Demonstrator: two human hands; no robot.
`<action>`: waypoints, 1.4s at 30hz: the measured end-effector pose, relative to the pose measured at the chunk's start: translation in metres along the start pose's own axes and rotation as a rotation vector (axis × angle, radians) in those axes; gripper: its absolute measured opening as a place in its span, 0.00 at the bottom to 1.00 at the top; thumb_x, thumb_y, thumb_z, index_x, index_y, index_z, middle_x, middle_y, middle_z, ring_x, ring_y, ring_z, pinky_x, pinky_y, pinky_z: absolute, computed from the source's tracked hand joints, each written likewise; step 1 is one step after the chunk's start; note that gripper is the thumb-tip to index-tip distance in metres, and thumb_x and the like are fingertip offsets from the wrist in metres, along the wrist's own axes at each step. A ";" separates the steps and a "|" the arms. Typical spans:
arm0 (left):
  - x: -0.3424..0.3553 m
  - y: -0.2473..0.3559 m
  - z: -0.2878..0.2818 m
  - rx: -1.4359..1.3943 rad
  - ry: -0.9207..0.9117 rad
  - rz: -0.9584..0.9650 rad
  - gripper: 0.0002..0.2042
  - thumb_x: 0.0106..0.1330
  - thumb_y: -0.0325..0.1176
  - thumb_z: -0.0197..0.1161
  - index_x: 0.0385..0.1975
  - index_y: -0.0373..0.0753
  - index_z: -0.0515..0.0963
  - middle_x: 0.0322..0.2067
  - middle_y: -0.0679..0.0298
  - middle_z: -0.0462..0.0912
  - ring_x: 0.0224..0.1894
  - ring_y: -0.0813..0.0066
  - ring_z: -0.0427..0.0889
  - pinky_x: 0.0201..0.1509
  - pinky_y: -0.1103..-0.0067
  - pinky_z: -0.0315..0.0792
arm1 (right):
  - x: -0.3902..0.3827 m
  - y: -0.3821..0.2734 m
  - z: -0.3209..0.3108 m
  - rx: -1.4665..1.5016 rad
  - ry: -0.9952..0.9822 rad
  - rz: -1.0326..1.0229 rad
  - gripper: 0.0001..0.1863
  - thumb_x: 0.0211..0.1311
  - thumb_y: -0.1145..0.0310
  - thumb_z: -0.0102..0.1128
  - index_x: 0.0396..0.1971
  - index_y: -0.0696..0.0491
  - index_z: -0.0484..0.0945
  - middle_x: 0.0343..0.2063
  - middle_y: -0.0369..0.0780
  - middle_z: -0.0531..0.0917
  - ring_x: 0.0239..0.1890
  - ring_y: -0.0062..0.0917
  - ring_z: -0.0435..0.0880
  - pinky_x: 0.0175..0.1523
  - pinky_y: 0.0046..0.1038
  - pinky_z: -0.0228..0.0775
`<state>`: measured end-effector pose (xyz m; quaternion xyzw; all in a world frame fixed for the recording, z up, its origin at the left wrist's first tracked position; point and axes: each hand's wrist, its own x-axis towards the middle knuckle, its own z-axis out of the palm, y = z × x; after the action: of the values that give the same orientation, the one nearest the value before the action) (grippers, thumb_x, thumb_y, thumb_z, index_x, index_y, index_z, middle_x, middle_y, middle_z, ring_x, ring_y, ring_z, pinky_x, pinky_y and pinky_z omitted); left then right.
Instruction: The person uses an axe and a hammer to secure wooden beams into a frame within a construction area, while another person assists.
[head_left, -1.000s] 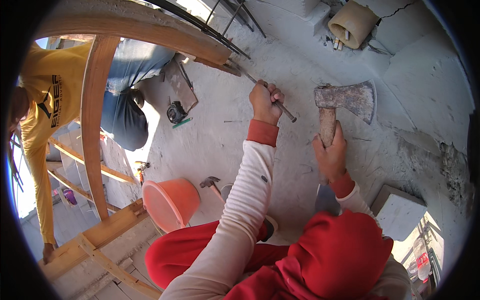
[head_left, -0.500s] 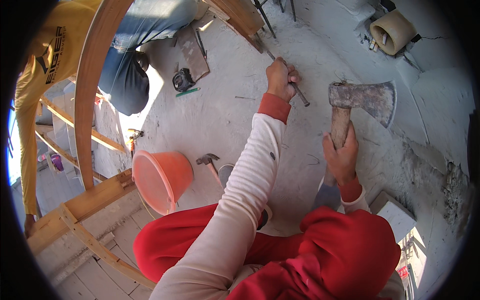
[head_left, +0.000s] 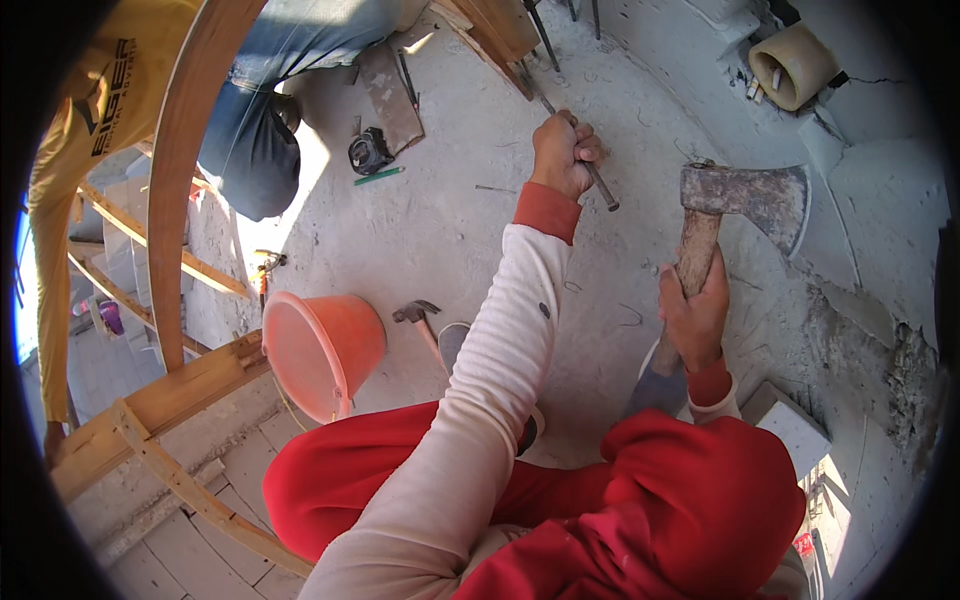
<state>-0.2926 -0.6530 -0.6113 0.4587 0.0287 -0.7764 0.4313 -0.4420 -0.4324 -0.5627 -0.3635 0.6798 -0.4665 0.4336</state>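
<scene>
Two hands, set well apart, each clamped on a tool: left hand point(head_left: 563, 155), upper centre of the frame, fist wrapped around a slim metal rod point(head_left: 603, 188); right hand point(head_left: 695, 310), right of centre, fingers wrapped around the wooden handle of an axe point(head_left: 745, 195), its worn steel head uppermost, cutting edge toward the right, apart from the rod. Surroundings, by descending size: grey concrete floor point(head_left: 480, 240), dusty, spanning the middle of the frame. Co-worker point(head_left: 250, 150), upper left, in yellow top and blue jeans, partly behind a timber. Said timber point(head_left: 172, 220), long, appearing bowed, running down the left side. Wooden beam point(head_left: 150, 420), lower left, lying aslant. Wooden board point(head_left: 505, 25), top centre, rough along its lower edge; the rod's upper end lies at or just beside that edge, contact not discernible. Orange bucket point(head_left: 325, 350), left of centre, tilted, mouth toward the left. Pale block point(head_left: 797, 440), lower right. Tan hollow cylinder point(head_left: 795, 65), upper right, on its side. Claw hammer point(head_left: 420, 318), between bucket and left sleeve, handle partly hidden. Black tape measure point(head_left: 370, 150), upper left of centre, on the floor. Green pencil point(head_left: 378, 175), just below the tape measure.
</scene>
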 end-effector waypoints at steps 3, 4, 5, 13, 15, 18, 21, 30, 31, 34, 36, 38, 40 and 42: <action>0.005 0.018 -0.003 -0.036 -0.029 -0.018 0.10 0.74 0.29 0.42 0.26 0.44 0.60 0.17 0.70 0.59 0.12 0.82 0.53 0.12 0.82 0.53 | -0.003 -0.006 0.002 0.007 -0.023 0.059 0.16 0.63 0.75 0.62 0.48 0.61 0.72 0.25 0.37 0.77 0.22 0.17 0.75 0.27 0.26 0.69; 0.008 0.029 -0.001 -0.049 -0.029 -0.019 0.10 0.74 0.29 0.41 0.26 0.44 0.60 0.17 0.70 0.59 0.12 0.82 0.53 0.12 0.82 0.53 | -0.003 -0.004 0.002 0.000 -0.026 0.037 0.16 0.63 0.75 0.62 0.48 0.60 0.72 0.25 0.37 0.77 0.22 0.17 0.74 0.27 0.26 0.69; 0.009 0.036 0.000 -0.061 -0.030 -0.019 0.10 0.74 0.29 0.41 0.26 0.44 0.60 0.17 0.70 0.59 0.12 0.82 0.53 0.11 0.82 0.53 | -0.003 0.000 0.002 -0.007 -0.030 0.015 0.16 0.63 0.75 0.62 0.48 0.60 0.72 0.25 0.37 0.77 0.21 0.17 0.74 0.27 0.26 0.69; -0.015 -0.026 0.005 -0.053 -0.026 -0.012 0.09 0.72 0.27 0.41 0.26 0.44 0.60 0.18 0.70 0.60 0.12 0.82 0.53 0.12 0.83 0.55 | -0.002 0.002 0.000 -0.005 -0.034 -0.012 0.15 0.62 0.75 0.63 0.47 0.59 0.73 0.24 0.37 0.76 0.22 0.17 0.73 0.28 0.27 0.69; -0.014 -0.025 0.011 -0.121 -0.017 0.001 0.09 0.71 0.26 0.41 0.27 0.44 0.61 0.18 0.70 0.60 0.13 0.82 0.54 0.12 0.83 0.55 | -0.002 0.002 0.001 -0.012 -0.031 -0.044 0.15 0.61 0.75 0.63 0.47 0.59 0.73 0.24 0.37 0.75 0.22 0.17 0.72 0.29 0.27 0.68; -0.009 -0.013 0.026 -0.257 0.030 0.026 0.07 0.70 0.25 0.41 0.28 0.43 0.61 0.19 0.69 0.60 0.14 0.82 0.55 0.13 0.83 0.56 | -0.005 -0.005 0.002 0.034 -0.033 -0.007 0.16 0.61 0.75 0.64 0.47 0.60 0.73 0.24 0.37 0.75 0.23 0.18 0.72 0.29 0.27 0.69; -0.012 -0.013 0.039 -0.311 0.084 0.048 0.06 0.70 0.24 0.41 0.29 0.42 0.61 0.21 0.69 0.61 0.15 0.81 0.54 0.14 0.83 0.56 | -0.003 -0.011 -0.001 0.029 -0.040 -0.018 0.16 0.61 0.74 0.64 0.47 0.60 0.73 0.24 0.38 0.75 0.24 0.18 0.72 0.30 0.27 0.70; -0.001 -0.002 0.009 -0.199 0.014 0.030 0.07 0.70 0.25 0.41 0.29 0.43 0.60 0.20 0.68 0.59 0.14 0.82 0.54 0.13 0.83 0.56 | -0.005 -0.013 -0.003 0.039 -0.043 -0.063 0.16 0.62 0.74 0.64 0.47 0.59 0.73 0.25 0.38 0.78 0.26 0.18 0.75 0.33 0.27 0.72; 0.002 0.004 0.014 -0.247 0.012 0.013 0.07 0.71 0.25 0.40 0.29 0.43 0.60 0.20 0.68 0.60 0.14 0.82 0.54 0.13 0.83 0.56 | -0.005 -0.013 -0.003 0.040 -0.049 -0.052 0.15 0.62 0.74 0.64 0.47 0.59 0.72 0.25 0.38 0.78 0.25 0.18 0.75 0.33 0.28 0.72; 0.005 0.000 0.027 -0.279 0.031 0.005 0.06 0.71 0.26 0.40 0.30 0.43 0.60 0.20 0.68 0.60 0.14 0.82 0.54 0.13 0.84 0.56 | -0.006 -0.014 -0.004 0.056 -0.059 -0.015 0.14 0.62 0.74 0.63 0.46 0.59 0.72 0.24 0.38 0.78 0.24 0.19 0.76 0.31 0.29 0.72; -0.002 -0.015 0.024 -0.158 0.068 0.070 0.06 0.71 0.25 0.39 0.31 0.43 0.60 0.20 0.68 0.60 0.14 0.82 0.54 0.13 0.84 0.56 | -0.005 -0.015 -0.004 0.087 -0.068 0.007 0.14 0.62 0.73 0.63 0.46 0.59 0.72 0.23 0.38 0.78 0.23 0.19 0.76 0.31 0.29 0.72; -0.003 -0.023 0.024 -0.096 0.055 0.070 0.06 0.71 0.25 0.40 0.31 0.43 0.60 0.21 0.68 0.60 0.14 0.82 0.54 0.13 0.84 0.56 | -0.003 -0.018 -0.009 0.079 -0.073 0.001 0.15 0.62 0.73 0.63 0.46 0.59 0.72 0.23 0.38 0.78 0.23 0.18 0.76 0.30 0.28 0.72; -0.001 -0.025 0.018 -0.085 0.067 0.080 0.06 0.69 0.24 0.40 0.31 0.44 0.60 0.21 0.68 0.60 0.15 0.81 0.54 0.14 0.83 0.56 | -0.007 -0.017 -0.010 0.089 -0.080 0.017 0.15 0.62 0.73 0.63 0.46 0.59 0.72 0.23 0.37 0.78 0.23 0.18 0.76 0.30 0.28 0.71; 0.011 -0.013 0.021 -0.118 0.081 0.102 0.06 0.67 0.23 0.40 0.31 0.45 0.62 0.22 0.67 0.61 0.16 0.79 0.54 0.16 0.81 0.55 | -0.008 -0.017 -0.011 0.119 -0.076 0.034 0.16 0.61 0.73 0.63 0.47 0.59 0.72 0.23 0.37 0.78 0.23 0.17 0.75 0.30 0.27 0.71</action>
<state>-0.3185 -0.6608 -0.6116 0.4645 0.0686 -0.7310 0.4951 -0.4478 -0.4267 -0.5426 -0.3429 0.6401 -0.4846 0.4876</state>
